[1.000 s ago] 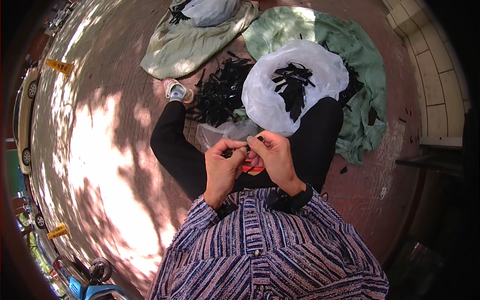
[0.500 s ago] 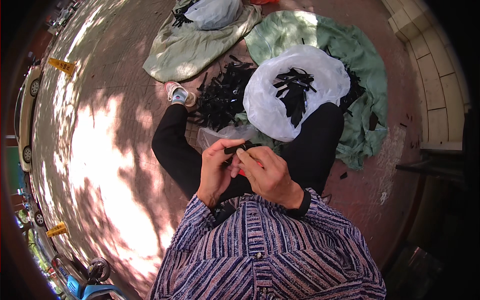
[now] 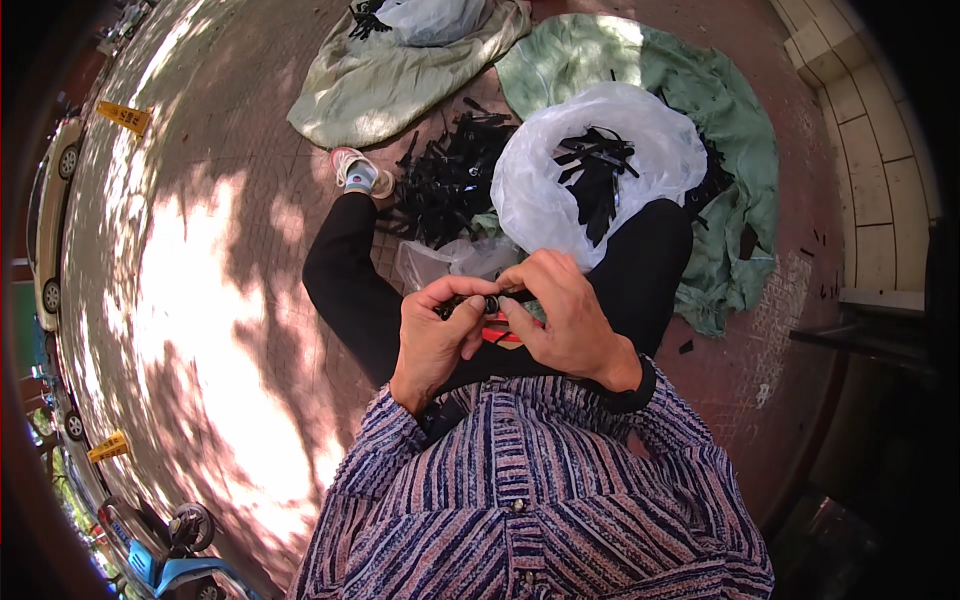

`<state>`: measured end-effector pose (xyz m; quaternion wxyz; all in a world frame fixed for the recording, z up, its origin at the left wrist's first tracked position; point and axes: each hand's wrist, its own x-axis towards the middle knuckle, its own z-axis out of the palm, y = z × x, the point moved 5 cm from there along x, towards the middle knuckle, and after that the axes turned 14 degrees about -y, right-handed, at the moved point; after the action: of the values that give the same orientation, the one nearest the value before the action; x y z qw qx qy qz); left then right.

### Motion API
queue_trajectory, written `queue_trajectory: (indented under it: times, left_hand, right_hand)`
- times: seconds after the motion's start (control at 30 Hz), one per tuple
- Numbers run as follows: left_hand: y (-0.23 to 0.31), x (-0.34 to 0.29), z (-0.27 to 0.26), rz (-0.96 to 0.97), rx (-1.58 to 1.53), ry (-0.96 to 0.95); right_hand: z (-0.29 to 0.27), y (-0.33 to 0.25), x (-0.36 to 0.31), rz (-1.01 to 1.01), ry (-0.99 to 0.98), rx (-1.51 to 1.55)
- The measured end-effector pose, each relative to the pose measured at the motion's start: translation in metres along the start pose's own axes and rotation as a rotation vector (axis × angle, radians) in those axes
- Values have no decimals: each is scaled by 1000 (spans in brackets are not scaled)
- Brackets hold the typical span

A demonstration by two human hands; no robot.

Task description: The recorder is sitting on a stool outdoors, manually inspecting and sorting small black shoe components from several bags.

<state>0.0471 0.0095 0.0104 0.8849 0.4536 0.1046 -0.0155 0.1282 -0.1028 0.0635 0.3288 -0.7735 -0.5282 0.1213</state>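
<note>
Above my lap, my left hand (image 3: 428, 340) pinches a small black strap-like piece (image 3: 490, 304) between thumb and fingertips. A round dark part shows at its end, but its exact kind is too small to make out. My right hand (image 3: 572, 325) closes on the same piece from the other side, thumb and forefinger meeting at it. Just below the fingers, a red object (image 3: 503, 332) is partly hidden by my hands. Beyond my knees stands a white plastic bag (image 3: 650, 140), its rim rolled open around several black straps (image 3: 597, 185).
Loose black straps lie in a pile (image 3: 450, 190) beside my shoe (image 3: 358, 172). A clear plastic bag (image 3: 455, 262) lies before my hands. Green sacking (image 3: 735, 260) spreads under the white bag; a pale sack (image 3: 360, 95) lies farther left. A stone wall (image 3: 870, 170) runs along the right.
My right hand has moved slightly up and right, its fingers now arched over the piece. The black piece has turned between my hands, and its round end now shows.
</note>
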Motion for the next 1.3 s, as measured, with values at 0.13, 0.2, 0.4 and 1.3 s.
queue_trajectory:
  times: [0.13, 0.2, 0.4, 1.3]
  left_hand:
    - [-3, -2, -2, -16, 223, 31]
    - [-1, 1, 0, 109, 415, 59]
    - [4, -1, 1, 1, 124, -56]
    - [0, 2, 16, 54, 402, -212]
  right_hand:
    - [18, 14, -4, 161, -150, 519]
    - [24, 14, -5, 214, -211, 647]
    - [33, 15, -11, 217, -139, 1320]
    - [48, 35, -23, 502, -224, 1500]
